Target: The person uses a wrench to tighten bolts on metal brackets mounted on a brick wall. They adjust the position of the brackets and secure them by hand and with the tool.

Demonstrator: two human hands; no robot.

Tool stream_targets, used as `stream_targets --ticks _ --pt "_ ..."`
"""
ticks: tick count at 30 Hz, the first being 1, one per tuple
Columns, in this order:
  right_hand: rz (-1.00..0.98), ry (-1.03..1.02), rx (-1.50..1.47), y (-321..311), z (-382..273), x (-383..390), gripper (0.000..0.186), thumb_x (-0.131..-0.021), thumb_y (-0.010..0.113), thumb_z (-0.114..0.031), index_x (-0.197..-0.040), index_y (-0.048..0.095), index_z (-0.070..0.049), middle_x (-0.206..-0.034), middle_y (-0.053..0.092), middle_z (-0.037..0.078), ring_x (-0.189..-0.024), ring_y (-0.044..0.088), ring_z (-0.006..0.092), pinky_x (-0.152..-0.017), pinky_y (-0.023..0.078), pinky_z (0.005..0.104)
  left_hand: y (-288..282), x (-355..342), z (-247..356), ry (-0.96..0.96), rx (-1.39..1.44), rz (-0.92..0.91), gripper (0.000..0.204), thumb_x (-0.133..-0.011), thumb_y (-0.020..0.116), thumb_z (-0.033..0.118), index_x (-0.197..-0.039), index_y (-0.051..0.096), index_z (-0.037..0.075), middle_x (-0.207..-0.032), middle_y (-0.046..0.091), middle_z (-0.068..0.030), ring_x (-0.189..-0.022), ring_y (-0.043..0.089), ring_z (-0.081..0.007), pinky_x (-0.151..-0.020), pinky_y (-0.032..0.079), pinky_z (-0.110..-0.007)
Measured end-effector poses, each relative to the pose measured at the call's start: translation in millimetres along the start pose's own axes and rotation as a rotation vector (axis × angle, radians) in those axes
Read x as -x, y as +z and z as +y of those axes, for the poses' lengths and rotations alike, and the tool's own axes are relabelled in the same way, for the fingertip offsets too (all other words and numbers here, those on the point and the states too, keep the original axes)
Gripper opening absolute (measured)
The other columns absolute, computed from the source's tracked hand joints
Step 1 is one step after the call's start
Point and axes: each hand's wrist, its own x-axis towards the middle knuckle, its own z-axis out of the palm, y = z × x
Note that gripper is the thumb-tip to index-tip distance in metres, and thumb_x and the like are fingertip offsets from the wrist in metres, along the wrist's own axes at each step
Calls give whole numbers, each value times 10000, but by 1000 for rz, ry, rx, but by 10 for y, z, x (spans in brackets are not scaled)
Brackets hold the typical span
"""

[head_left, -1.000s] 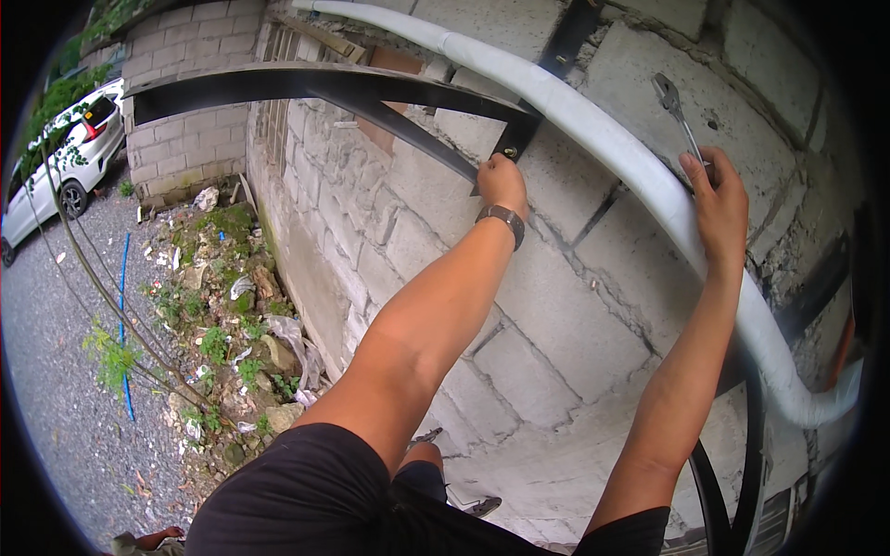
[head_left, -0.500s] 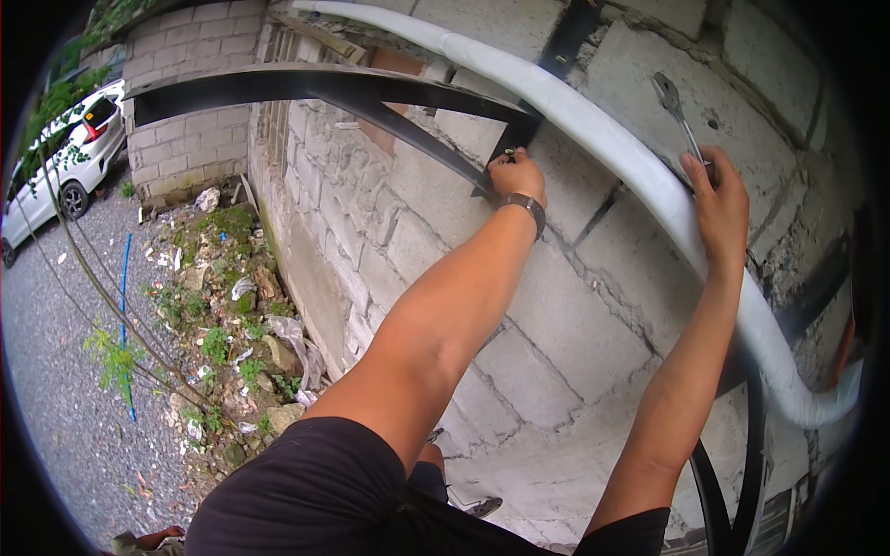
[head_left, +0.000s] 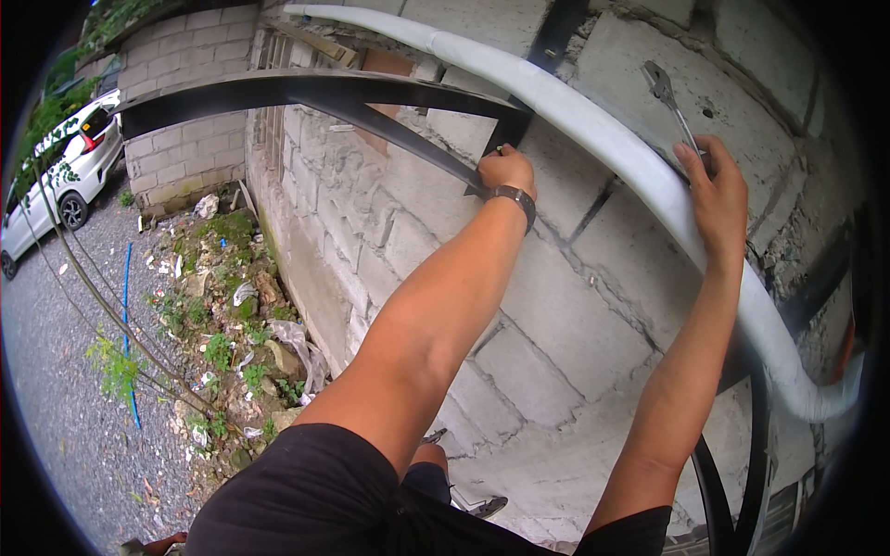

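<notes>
My left hand (head_left: pixel 507 171) is closed at the corner where the upright and the diagonal brace of a black metal bracket (head_left: pixel 399 136) meet by the wall. A small yellowish bit shows at its fingertips, but what the fingers grip is hidden. A dark watch circles that wrist. In my right hand (head_left: pixel 719 199) is a silver wrench (head_left: pixel 682 119), its head pointing up and away to the left in front of the wall. That forearm crosses over a long pipe wrapped in white (head_left: pixel 593 120), which curves between my two hands.
A rough grey block wall (head_left: pixel 547 287) fills the middle and right. More black metal bars (head_left: pixel 756 445) stand at lower right. Rubble with plants (head_left: pixel 222 306) lies along the wall's foot at left. A white car (head_left: pixel 69 190) is parked on gravel. Below my arms, part of a leg and footwear show.
The view has shifted slightly, so the bracket and pipe sit a little further left. My left hand stays at the bracket corner, and my right hand still holds the wrench.
</notes>
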Motion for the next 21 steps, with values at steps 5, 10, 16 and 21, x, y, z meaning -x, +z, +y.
stream_targets --ticks 5,10,16,21 --pt "5 1 -8 4 17 7 376 -950 735 -393 -1086 717 -43 -716 616 42 -673 512 132 -635 414 305 21 41 18 -2 -2 50 323 -1018 608 175 -1075 688 -133 -1117 726 -268 -998 722 -337 -863 542 -395" --pt "8 22 6 -7 36 21 371 -947 740 -380 -1092 719 -39 -729 641 56 -683 542 139 -652 433 307 9 215 155 -57 -25 56 356 -1015 613 197 -1092 675 -145 -1161 710 -292 -1052 720 -363 -904 547 -397" --pt "0 14 -12 -15 19 15 363 -950 739 -368 -1097 718 -37 -752 665 70 -690 555 146 -662 442 310 -22 294 240 -81 -12 54 376 -1006 618 212 -1106 667 -147 -1163 707 -294 -1061 716 -368 -913 546 -401" --pt "-5 18 -19 -13 2 4 358 -952 736 -364 -1093 717 -36 -761 673 72 -700 562 145 -669 446 312 -70 218 187 -78 87 0 335 -995 592 193 -1069 682 -121 -1106 719 -263 -973 712 -335 -865 541 -395"
